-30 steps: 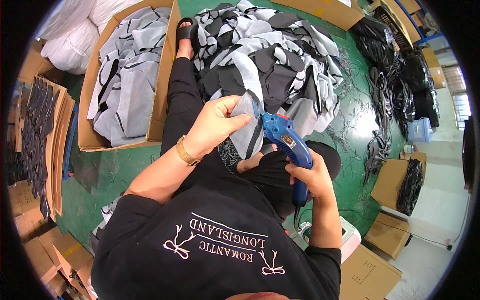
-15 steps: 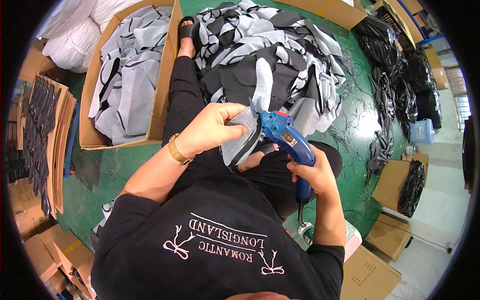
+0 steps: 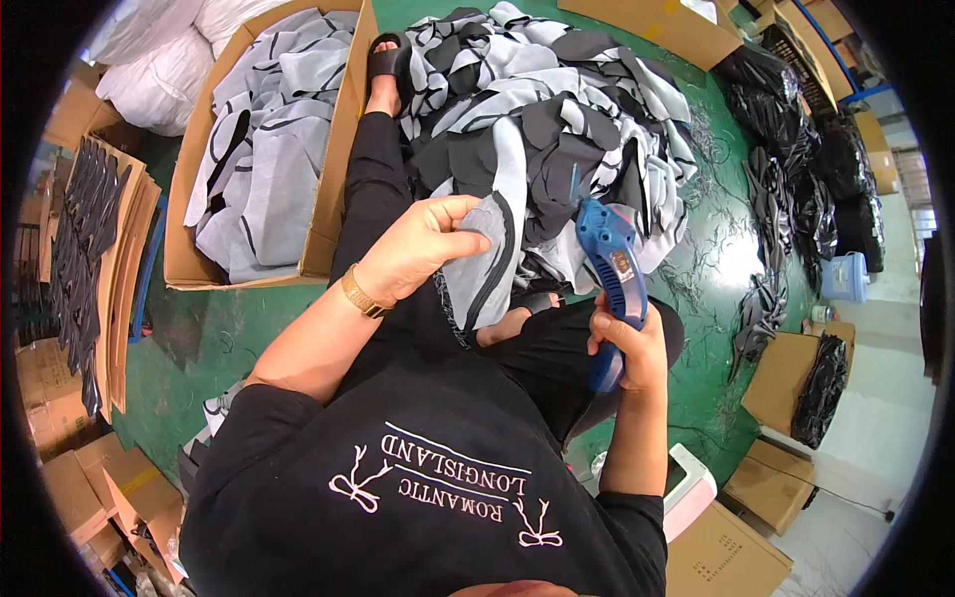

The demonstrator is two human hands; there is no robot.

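Pinched between the thumb and fingers of my left hand (image 3: 430,242) is a grey fabric piece (image 3: 476,274) with a black curved edge. It hangs down over my lap, and a light grey strip stretches up from it toward the pile. My right hand (image 3: 634,341) is wrapped round the handle of a blue electric fabric cutter (image 3: 615,261). The cutter's head points away from me, to the right of the fabric and apart from it. Beyond both hands lies a large heap of grey and black fabric pieces (image 3: 557,109).
A cardboard box (image 3: 347,129) filled with grey fabric stands at the left. Stacked cardboard sheets with black pieces (image 3: 95,229) are farther left. Black plastic bags (image 3: 786,129) line the right side. Dark scraps litter the green floor (image 3: 696,378). White sacks (image 3: 154,80) sit at the far left.
The cutter in my right hand has moved right, away from the fabric it was against. My left hand still holds the fabric piece, now turned slightly, its black edge more visible.
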